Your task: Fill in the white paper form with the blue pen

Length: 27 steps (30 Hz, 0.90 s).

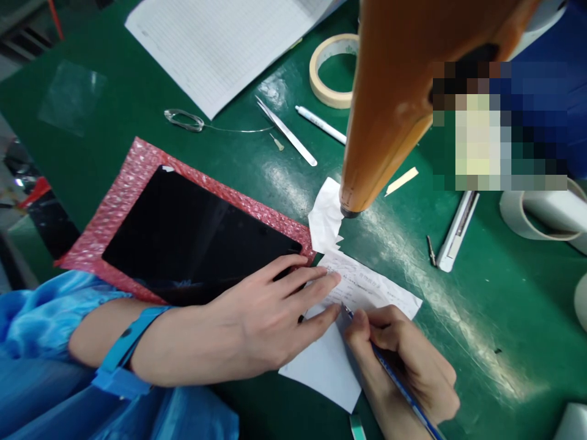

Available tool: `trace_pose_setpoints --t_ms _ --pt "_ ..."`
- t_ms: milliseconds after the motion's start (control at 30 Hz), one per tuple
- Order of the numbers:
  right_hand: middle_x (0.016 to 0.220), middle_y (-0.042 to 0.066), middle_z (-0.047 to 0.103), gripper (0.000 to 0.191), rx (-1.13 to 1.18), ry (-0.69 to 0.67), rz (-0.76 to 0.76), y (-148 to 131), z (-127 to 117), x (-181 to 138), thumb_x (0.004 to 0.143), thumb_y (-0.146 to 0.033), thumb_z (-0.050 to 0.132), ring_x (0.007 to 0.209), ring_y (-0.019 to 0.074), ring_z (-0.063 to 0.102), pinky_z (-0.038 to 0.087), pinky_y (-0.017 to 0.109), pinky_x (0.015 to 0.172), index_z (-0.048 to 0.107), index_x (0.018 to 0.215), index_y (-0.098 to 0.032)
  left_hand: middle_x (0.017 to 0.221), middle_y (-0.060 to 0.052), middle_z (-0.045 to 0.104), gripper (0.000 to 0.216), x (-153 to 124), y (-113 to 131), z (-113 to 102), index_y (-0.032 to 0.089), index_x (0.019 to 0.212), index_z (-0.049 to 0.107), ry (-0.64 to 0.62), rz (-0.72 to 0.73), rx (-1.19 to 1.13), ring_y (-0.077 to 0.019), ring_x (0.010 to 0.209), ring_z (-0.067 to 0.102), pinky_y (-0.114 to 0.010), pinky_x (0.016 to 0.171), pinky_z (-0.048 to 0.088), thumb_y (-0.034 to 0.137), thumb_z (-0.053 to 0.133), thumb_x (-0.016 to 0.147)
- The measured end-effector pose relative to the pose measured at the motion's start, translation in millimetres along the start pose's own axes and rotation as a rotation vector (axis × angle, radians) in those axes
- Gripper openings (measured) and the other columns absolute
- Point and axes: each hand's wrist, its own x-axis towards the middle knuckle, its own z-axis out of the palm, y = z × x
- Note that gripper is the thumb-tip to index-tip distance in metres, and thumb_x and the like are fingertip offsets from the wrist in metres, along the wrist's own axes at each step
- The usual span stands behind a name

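My right hand (408,366) is closed around a blue pen (395,380), its tip on a creased printed sheet of paper (373,292). With fingers stretched out, my left hand (257,321) lies partly across the sheet and holds nothing. Beneath and beside that hand is a black glass panel (197,235), resting on pink bubble wrap (112,214). The hand covers the panel's near right corner. A torn white scrap of paper (325,214) lies just beyond the printed sheet. Around my left wrist is a blue strap (131,345).
A large orange tapered object (389,116) juts down from above. Behind lie tweezers (288,134), a white pen (321,124), a masking tape roll (318,76) and a lined sheet (220,49). To the right are a utility knife (458,232) and a white roll (513,220) on the green table (499,305).
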Motion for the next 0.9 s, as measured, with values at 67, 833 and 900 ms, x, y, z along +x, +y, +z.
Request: trace_pose_setpoints --t_ms 67,833,900 --pt "0.068 -0.008 0.061 0.044 0.009 0.009 0.002 -0.2 -0.3 0.5 0.103 -0.010 0.079 0.051 0.0056 0.049 0.038 0.021 0.045 0.046 0.077 -0.025 0.150 -0.019 0.068 0.034 0.9 -0.3 -0.7 0.014 0.139 0.066 -0.003 0.003 0.000 -0.0321 0.133 0.067 -0.051 0.120 0.046 0.016 0.048 0.111" --pt "0.066 -0.008 0.056 0.046 0.022 0.053 0.004 -0.9 2.6 2.2 0.103 -0.010 0.078 0.051 0.0061 0.046 0.038 0.022 0.044 0.044 0.076 -0.025 0.152 -0.020 0.064 0.037 2.2 -3.2 -4.3 0.016 0.146 0.056 -0.079 0.011 -0.013 -0.0340 0.135 0.064 -0.052 0.125 0.041 0.023 0.050 0.111" --pt "0.065 -0.008 0.056 0.046 0.012 0.058 0.005 -1.3 2.7 2.5 0.103 -0.010 0.077 0.050 0.0061 0.046 0.038 0.022 0.044 0.044 0.076 -0.025 0.154 -0.019 0.062 0.039 1.5 -2.9 -3.9 0.017 0.148 0.056 -0.092 0.007 -0.012 -0.0338 0.136 0.064 -0.052 0.125 0.042 0.024 0.053 0.110"
